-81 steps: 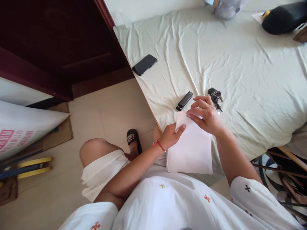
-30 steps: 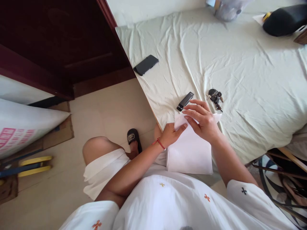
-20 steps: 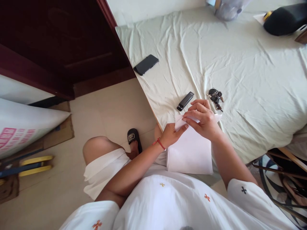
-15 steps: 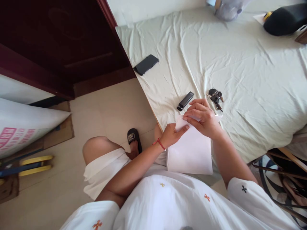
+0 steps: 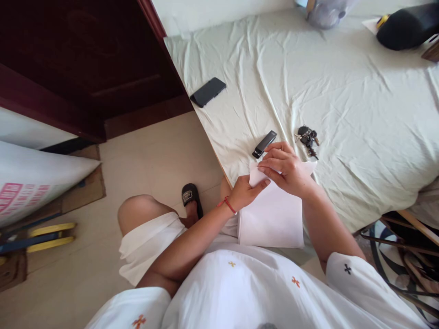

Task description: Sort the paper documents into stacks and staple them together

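Note:
A stack of white paper point(image 5: 270, 219) lies over the table's near edge, close to my body. My left hand point(image 5: 246, 193) grips the paper's left side, thumb on top and the other fingers hidden beneath. At the far edge of the sheets, my right hand point(image 5: 284, 167) pinches the paper between thumb and fingertips near the far left corner. Just beyond my right fingers a black stapler point(image 5: 264, 144) rests on the cloth. A bunch of keys point(image 5: 307, 139) lies to the right of the stapler, apart from my hand.
A pale green cloth point(image 5: 329, 100) covers the table. A dark phone point(image 5: 208, 92) lies by its left edge. At the back stand a clear container point(image 5: 325, 13) and a black rounded object point(image 5: 404, 29). A white sack point(image 5: 41, 178) and yellow-handled tool point(image 5: 51, 235) are at left.
My right hand has shifted slightly left along the paper's far edge, its fingertips now near the far left corner. My left hand has stayed in place on the paper.

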The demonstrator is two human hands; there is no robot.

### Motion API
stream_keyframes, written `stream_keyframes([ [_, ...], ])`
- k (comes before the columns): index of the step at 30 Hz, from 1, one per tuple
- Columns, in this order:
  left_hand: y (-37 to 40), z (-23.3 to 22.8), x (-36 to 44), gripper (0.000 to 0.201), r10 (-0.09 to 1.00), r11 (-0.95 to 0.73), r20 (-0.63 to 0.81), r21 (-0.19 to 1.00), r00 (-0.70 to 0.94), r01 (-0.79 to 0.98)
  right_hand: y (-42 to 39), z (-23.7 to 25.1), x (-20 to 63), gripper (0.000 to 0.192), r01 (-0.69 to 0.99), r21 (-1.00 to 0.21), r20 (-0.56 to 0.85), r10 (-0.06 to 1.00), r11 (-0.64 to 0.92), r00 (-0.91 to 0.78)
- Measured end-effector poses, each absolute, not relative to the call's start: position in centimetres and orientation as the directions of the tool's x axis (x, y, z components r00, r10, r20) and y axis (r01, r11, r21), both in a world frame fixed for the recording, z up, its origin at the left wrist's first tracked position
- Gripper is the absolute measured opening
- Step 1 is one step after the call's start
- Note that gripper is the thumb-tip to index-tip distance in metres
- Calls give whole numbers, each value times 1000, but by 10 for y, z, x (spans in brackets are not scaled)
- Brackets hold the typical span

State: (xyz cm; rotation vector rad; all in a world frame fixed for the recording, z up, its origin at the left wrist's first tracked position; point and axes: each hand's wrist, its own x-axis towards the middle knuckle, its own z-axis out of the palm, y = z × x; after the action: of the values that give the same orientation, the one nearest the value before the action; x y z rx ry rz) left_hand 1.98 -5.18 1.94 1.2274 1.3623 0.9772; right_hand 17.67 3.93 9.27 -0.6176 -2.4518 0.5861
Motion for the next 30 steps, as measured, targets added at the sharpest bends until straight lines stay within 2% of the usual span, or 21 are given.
stream_keyframes([
  [3,-52,24,17,50,990,138,-140,974,-3,179,39,94,179,17,336,-496,447,567,801,-692],
  [5,-52,27,12,49,994,114,-113,977,-15,180,41,91,193,21,424,-482,525,640,767,-561],
  [7,-53,30,5,48,997,72,-69,985,-19,158,43,80,216,39,518,-510,571,720,687,-393],
  [9,-54,33,-4,46,999,28,-25,993,-29,110,41,62,244,61,530,-609,535,798,591,-276],
  [11,-54,37,-11,46,999,3,-1,999,-46,43,34,41,270,75,375,-789,411,872,486,-266],
  [13,-53,42,-16,47,998,-7,6,1000,-66,-23,22,21,290,75,186,-943,196,911,277,-362],
  [16,-46,54,-20,49,996,-43,35,995,-88,-89,-1,4,300,48,136,-989,-119,869,-60,-480],
  [18,-38,66,-20,49,993,-90,81,990,-88,-106,-12,1,296,32,127,-979,-199,864,-157,-462],
  [21,-27,94,-21,48,982,-178,172,981,-77,-82,-16,7,281,26,102,-985,-168,927,-141,-337],
  [26,-13,128,-33,39,932,-361,363,930,15,-65,-7,26,268,27,71,-994,76,996,79,-43],
  [28,-8,120,-38,38,929,-360,362,932,71,-51,-4,28,270,26,81,-988,131,991,132,-12],
  [30,-6,99,-39,43,951,-289,293,956,94,-50,-3,25,272,28,106,-986,121,990,127,-66],
])
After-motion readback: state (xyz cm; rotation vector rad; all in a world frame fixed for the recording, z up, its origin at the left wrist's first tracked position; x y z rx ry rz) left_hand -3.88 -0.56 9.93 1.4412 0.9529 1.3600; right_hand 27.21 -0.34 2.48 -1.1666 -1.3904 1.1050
